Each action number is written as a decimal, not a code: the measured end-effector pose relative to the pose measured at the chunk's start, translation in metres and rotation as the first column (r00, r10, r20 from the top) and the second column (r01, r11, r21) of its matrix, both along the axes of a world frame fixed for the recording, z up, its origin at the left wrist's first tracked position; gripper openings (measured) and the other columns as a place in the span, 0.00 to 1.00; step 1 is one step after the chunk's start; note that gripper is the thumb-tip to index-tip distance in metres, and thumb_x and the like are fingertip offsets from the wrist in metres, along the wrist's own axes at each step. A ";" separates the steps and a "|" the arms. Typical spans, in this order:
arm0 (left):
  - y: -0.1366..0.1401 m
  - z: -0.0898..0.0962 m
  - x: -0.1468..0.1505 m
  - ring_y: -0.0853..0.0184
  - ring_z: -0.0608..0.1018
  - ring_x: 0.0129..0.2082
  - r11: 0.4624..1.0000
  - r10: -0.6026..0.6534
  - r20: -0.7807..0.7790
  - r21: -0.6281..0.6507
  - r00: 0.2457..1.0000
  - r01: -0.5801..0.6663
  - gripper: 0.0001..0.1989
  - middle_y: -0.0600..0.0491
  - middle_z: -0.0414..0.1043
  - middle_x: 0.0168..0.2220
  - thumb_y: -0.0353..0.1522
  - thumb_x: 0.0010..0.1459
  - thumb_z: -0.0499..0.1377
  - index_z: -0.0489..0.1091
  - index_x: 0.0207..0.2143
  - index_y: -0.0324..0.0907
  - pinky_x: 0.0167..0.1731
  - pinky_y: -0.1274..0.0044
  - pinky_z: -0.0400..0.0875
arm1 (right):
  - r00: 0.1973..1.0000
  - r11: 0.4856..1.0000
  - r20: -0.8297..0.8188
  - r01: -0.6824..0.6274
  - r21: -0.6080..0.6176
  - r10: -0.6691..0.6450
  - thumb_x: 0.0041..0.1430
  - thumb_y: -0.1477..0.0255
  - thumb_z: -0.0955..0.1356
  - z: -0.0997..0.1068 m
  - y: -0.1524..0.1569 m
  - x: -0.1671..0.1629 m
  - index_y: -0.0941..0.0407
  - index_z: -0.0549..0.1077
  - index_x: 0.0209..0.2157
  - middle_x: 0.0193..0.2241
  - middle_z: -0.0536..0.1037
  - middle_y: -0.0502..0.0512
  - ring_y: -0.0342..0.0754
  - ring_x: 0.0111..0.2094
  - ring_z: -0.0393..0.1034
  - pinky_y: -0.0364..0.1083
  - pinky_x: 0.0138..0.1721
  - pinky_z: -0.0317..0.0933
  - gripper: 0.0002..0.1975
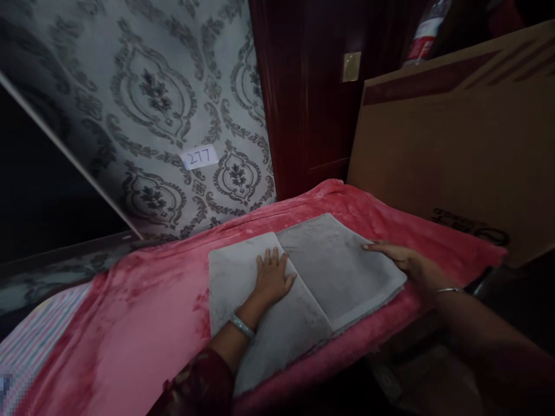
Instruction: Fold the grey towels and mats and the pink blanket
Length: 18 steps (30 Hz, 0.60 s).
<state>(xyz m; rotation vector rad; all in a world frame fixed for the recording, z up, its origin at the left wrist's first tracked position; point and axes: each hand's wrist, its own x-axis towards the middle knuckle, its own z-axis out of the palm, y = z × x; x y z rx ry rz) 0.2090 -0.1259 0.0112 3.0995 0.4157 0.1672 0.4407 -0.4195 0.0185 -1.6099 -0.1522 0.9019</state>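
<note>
Fingers point(274, 257) of the left hand point(269, 282) lie spread and flat, palm down, on the left panel of a grey cloth point(342, 260), pinching nothing. Those of the right hand point(401, 258) extend, close together, over the cloth's right edge; the thumb is hidden, so whether they grip that edge cannot be told. The cloth rests on a pink blanket point(143, 323), its long axis appearing to run left to right. Note the dividing edge between its two panels: it slants from far left to near right, just right of the left thumb, so the left hand is nearer to it and the right hand well apart. A cardboard box point(455, 144) stands at far right; a label point(200, 156) reading 277 marks the patterned wall point(156, 98).
</note>
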 end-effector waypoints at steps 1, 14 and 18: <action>0.000 -0.001 0.000 0.43 0.49 0.72 1.000 -0.003 -0.002 -0.002 1.000 0.003 0.36 0.40 0.46 0.73 0.50 0.66 0.49 0.54 0.70 0.44 0.66 0.48 0.46 | 0.998 1.000 -0.054 0.019 0.008 -0.018 0.51 0.67 0.73 0.006 0.003 -0.005 0.55 0.77 0.41 0.36 0.83 0.60 0.56 0.39 0.78 0.52 0.45 0.72 0.15; 0.051 0.024 -0.006 0.51 0.73 0.59 0.337 0.280 0.247 -0.930 0.928 0.146 0.29 0.41 0.72 0.59 0.50 0.60 0.54 0.72 0.54 0.41 0.61 0.58 0.62 | 0.797 0.834 0.487 -0.507 0.217 0.357 0.52 0.64 0.69 0.095 0.165 -0.142 0.60 0.74 0.51 0.38 0.81 0.57 0.51 0.35 0.76 0.47 0.38 0.70 0.25; 0.091 0.033 -0.046 0.56 0.82 0.43 -0.129 0.571 0.158 -0.952 0.806 0.278 0.28 0.44 0.81 0.43 0.54 0.58 0.56 0.76 0.43 0.41 0.44 0.66 0.76 | 0.375 0.741 0.810 -0.663 -0.107 0.452 0.48 0.72 0.65 0.051 0.209 -0.216 0.57 0.74 0.53 0.47 0.80 0.53 0.53 0.46 0.74 0.45 0.46 0.67 0.28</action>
